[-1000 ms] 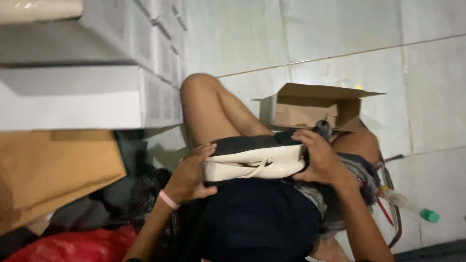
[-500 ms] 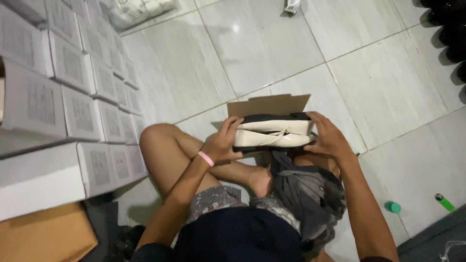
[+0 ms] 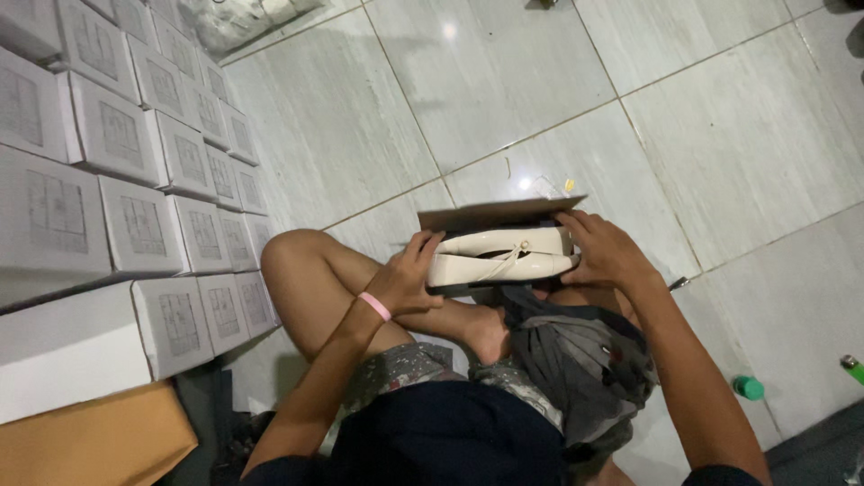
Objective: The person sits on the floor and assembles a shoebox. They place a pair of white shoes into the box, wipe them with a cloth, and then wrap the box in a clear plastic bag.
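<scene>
Head view, hold: left hand (image 3: 405, 279) and right hand (image 3: 605, 252) each clamp one end of a pair of glossy cream flat shoes (image 3: 500, 256), stacked sideways over an open brown cardboard box (image 3: 497, 214) at the person's knees.
Head view, risk: the upper shoe may slide off the lower, since only end pressure pins the smooth pair; the box flap could catch a toe.
Head view, floor: pale polished tiles (image 3: 504, 81), bare around the box; no surface is used.
Head view, room: stacked white cardboard boxes (image 3: 135, 189) at left, a green bottle cap (image 3: 747, 388) at right.
</scene>
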